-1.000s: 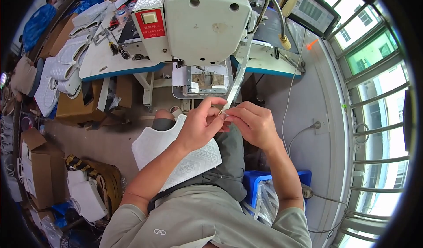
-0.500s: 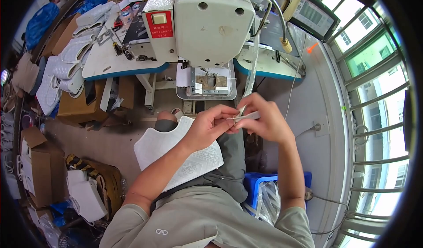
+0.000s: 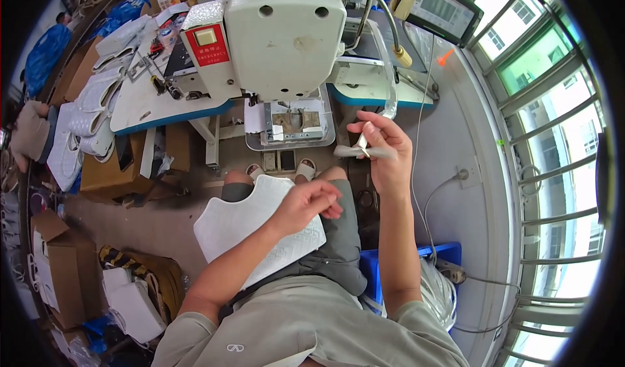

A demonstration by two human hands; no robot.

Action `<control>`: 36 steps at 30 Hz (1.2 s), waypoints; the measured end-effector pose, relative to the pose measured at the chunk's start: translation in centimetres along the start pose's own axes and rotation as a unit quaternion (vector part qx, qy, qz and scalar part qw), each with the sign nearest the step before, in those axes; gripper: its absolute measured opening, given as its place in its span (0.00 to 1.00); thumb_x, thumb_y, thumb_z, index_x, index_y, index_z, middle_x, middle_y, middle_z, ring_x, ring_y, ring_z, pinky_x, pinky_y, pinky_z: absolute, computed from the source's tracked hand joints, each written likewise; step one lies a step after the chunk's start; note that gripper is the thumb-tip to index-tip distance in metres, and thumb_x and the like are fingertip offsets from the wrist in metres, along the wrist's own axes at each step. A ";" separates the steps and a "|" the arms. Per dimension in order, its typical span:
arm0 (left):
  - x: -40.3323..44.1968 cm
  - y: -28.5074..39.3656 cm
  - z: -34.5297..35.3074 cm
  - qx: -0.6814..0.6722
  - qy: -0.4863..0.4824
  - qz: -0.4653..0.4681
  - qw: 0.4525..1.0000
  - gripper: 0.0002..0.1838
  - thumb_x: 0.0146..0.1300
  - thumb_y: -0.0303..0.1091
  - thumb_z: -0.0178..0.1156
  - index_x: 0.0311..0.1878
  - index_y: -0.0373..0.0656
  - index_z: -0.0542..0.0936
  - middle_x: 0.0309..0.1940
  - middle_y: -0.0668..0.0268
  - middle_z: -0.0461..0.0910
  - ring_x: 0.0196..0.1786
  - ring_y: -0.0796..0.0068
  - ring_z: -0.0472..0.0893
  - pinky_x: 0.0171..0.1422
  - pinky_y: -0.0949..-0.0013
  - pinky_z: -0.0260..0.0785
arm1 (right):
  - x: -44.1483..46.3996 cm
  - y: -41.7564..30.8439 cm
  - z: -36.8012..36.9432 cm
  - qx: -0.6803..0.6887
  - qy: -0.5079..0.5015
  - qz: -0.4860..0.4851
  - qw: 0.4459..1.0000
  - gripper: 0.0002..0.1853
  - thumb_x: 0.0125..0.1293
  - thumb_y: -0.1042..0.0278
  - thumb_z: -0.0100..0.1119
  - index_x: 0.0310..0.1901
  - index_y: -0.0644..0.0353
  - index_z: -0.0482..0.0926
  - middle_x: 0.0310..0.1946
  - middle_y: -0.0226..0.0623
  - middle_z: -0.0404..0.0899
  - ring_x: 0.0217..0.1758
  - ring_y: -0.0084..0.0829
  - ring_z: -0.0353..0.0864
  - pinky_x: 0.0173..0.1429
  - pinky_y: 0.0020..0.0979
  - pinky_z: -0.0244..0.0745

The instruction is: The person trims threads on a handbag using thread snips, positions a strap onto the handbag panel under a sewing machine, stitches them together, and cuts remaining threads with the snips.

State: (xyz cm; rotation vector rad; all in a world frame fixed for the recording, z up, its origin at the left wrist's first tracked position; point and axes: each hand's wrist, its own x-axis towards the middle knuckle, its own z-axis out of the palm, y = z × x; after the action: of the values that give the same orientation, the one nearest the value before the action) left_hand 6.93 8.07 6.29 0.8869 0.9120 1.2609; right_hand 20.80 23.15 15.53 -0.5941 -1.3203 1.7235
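My right hand (image 3: 389,151), raised to the right of the machine head, pinches a short white strip (image 3: 349,151) that is crossed or folded over at its middle. A small gold-coloured bit shows at the crossing. Lower and further left, my left hand (image 3: 306,205) hovers over my lap with fingers loosely curled and apart from the thumb; nothing shows in it. Under that hand a white embossed panel (image 3: 237,227) with a curved notch lies across my thighs. A long pale strip (image 3: 391,87) hangs from beside the machine down behind my right fingertips.
A large sewing machine (image 3: 286,41) with a red emergency-stop label (image 3: 208,46) stands ahead, its clamp plate (image 3: 296,125) below. White quilted pieces (image 3: 88,110) pile up at left. A blue crate (image 3: 370,272) sits by my right thigh; a cable (image 3: 426,220) runs along the wall.
My hands have separated. The left let go of the white strip and dropped toward my lap; the right keeps the strip and has turned palm-inward. The view has shifted slightly to the right.
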 end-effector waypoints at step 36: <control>-1.2 -1.6 -7.0 0.571 0.199 0.070 0.793 0.27 0.73 0.48 0.65 0.62 0.34 0.81 0.59 0.45 0.81 0.59 0.44 0.81 0.65 0.55 0.76 | 1.8 -1.4 -2.1 -0.286 -0.079 -0.076 0.952 0.13 0.73 0.82 0.64 0.56 0.69 0.86 0.47 0.36 0.88 0.46 0.22 0.86 0.52 0.25 0.84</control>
State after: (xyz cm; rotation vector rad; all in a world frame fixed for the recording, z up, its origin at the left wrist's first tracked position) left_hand 1.00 7.08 2.24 1.6653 2.0793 0.9425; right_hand 21.99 25.89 16.35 -0.6608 -1.9499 1.2731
